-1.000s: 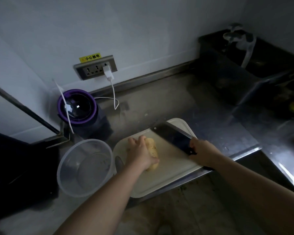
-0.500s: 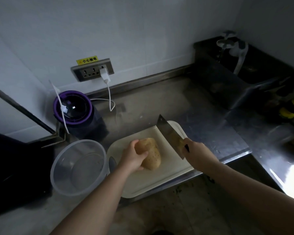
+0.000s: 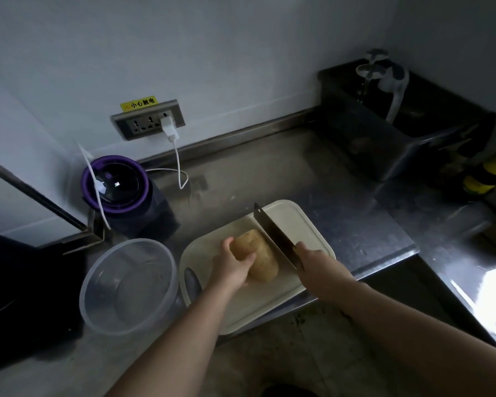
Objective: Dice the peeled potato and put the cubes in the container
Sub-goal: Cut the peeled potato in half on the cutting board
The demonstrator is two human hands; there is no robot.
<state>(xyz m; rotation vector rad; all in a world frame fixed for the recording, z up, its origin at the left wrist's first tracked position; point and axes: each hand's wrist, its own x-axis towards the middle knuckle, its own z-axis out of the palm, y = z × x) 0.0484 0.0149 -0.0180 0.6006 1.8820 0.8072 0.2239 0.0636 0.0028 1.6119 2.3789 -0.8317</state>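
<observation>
A whole yellowish potato (image 3: 262, 257) lies on the white cutting board (image 3: 304, 224) near the steel counter's front edge. My left hand (image 3: 232, 266) grips the potato's left side and steadies it. My right hand (image 3: 315, 263) holds a cleaver (image 3: 272, 234) by its handle, blade on edge right beside the potato's right side. A clear round plastic container (image 3: 129, 285) stands empty just left of the board.
A purple-rimmed appliance (image 3: 118, 186) stands behind the container, with a white cable running to a wall socket (image 3: 148, 120). A dark sink (image 3: 398, 124) with a tap is at the back right. Yellow-lidded jars (image 3: 487, 176) sit at the far right.
The cleaver turned from lying flat over the board to standing on edge and came in against the potato's right side. My left hand shifted to the potato's left end.
</observation>
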